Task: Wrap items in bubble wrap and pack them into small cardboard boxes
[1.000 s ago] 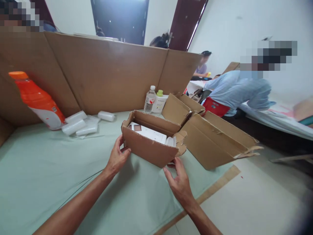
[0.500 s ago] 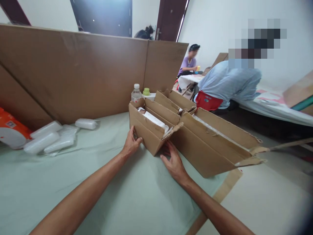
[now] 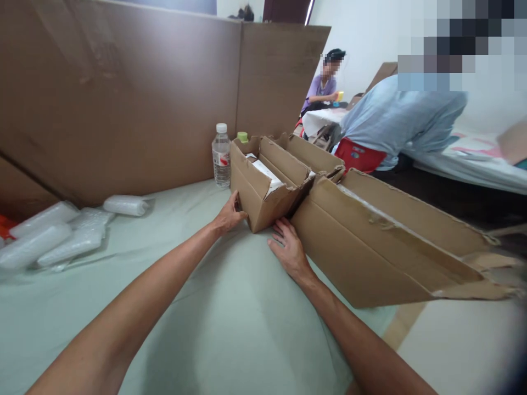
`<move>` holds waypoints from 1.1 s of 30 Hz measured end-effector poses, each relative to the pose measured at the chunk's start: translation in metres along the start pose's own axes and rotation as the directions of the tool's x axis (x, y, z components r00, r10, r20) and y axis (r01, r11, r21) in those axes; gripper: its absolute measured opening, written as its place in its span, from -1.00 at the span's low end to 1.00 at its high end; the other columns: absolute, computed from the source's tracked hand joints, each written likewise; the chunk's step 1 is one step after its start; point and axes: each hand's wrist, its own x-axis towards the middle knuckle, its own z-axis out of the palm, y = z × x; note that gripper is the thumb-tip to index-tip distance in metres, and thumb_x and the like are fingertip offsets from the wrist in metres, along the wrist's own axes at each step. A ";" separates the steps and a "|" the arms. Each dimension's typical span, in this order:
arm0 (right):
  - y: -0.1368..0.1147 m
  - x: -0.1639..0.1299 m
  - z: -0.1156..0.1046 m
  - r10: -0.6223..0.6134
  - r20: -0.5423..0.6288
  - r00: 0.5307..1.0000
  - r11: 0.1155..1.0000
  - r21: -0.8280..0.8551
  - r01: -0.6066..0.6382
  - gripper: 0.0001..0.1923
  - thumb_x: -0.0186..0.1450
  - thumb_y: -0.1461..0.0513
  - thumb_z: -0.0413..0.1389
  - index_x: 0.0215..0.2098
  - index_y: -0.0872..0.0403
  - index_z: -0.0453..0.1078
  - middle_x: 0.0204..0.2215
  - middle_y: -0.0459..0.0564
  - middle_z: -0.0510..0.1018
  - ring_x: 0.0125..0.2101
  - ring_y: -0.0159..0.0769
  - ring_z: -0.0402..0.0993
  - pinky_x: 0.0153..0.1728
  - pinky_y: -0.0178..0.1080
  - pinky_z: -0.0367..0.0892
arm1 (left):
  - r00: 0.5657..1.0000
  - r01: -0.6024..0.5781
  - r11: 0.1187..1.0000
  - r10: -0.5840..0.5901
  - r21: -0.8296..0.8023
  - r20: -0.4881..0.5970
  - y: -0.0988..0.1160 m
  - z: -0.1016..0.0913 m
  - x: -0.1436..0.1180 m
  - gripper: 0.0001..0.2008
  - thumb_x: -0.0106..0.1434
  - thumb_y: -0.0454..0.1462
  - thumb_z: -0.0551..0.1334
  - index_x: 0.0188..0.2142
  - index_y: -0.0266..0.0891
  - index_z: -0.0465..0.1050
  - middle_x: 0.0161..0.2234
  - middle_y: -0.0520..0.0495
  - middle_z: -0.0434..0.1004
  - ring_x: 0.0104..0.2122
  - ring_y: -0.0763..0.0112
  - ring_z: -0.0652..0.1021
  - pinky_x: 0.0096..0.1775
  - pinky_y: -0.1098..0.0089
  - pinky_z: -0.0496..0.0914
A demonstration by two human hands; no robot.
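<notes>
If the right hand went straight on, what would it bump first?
The right hand would probably bump the cardboard box that the left hand touches; the right fingers look very close, though depth is unclear.

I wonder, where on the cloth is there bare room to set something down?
Bare cloth lies between the forearms, and another patch between the plastic packs and the left hand. It is crowded farther right, where the bottle, small box, back box and long box bunch together, with the right hand close by.
</notes>
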 end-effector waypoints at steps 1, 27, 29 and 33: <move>-0.002 0.000 -0.002 0.001 -0.001 1.000 1.000 -0.009 -0.001 -0.34 0.20 0.15 0.16 0.26 0.08 0.28 0.35 0.29 0.10 0.16 0.05 0.41 0.11 0.08 0.46 | 1.000 -0.008 1.000 0.008 0.018 -0.001 -0.002 0.002 -0.002 -0.07 -0.07 -0.29 0.25 0.33 -0.37 0.08 0.28 -0.34 0.30 0.25 0.00 0.35 0.26 0.06 0.23; -0.043 -0.016 -0.007 -0.384 0.234 0.893 0.756 -0.476 0.450 -0.75 0.32 0.29 -0.02 -0.31 0.06 0.52 -0.32 0.04 0.66 -0.24 -0.15 0.57 -0.15 -0.14 0.44 | 0.977 -0.116 0.705 -0.047 0.700 0.208 0.023 0.042 -0.102 -0.21 0.26 -0.10 0.15 0.40 -0.31 -0.02 0.42 -0.37 0.03 0.41 0.04 0.11 0.36 -0.12 -0.08; -0.039 -0.014 -0.007 -0.413 0.237 0.879 0.754 -0.452 0.476 -0.75 0.32 0.27 -0.02 -0.31 0.07 0.52 -0.32 0.06 0.66 -0.25 -0.13 0.57 -0.16 -0.13 0.44 | 0.977 -0.117 0.670 -0.054 0.733 0.206 0.026 0.044 -0.102 -0.22 0.28 -0.07 0.14 0.40 -0.34 -0.02 0.42 -0.38 0.05 0.41 0.06 0.12 0.36 -0.09 -0.07; -0.027 -0.008 -0.006 -0.556 0.267 0.787 0.620 -0.497 0.607 -0.73 0.34 0.25 -0.03 -0.31 0.07 0.52 -0.33 0.06 0.66 -0.29 -0.11 0.57 -0.18 -0.13 0.43 | 0.978 -0.128 0.570 -0.061 0.812 0.197 0.033 0.047 -0.107 -0.29 0.34 -0.04 0.12 0.36 -0.34 0.06 0.41 -0.37 0.07 0.40 0.10 0.12 0.36 -0.02 -0.07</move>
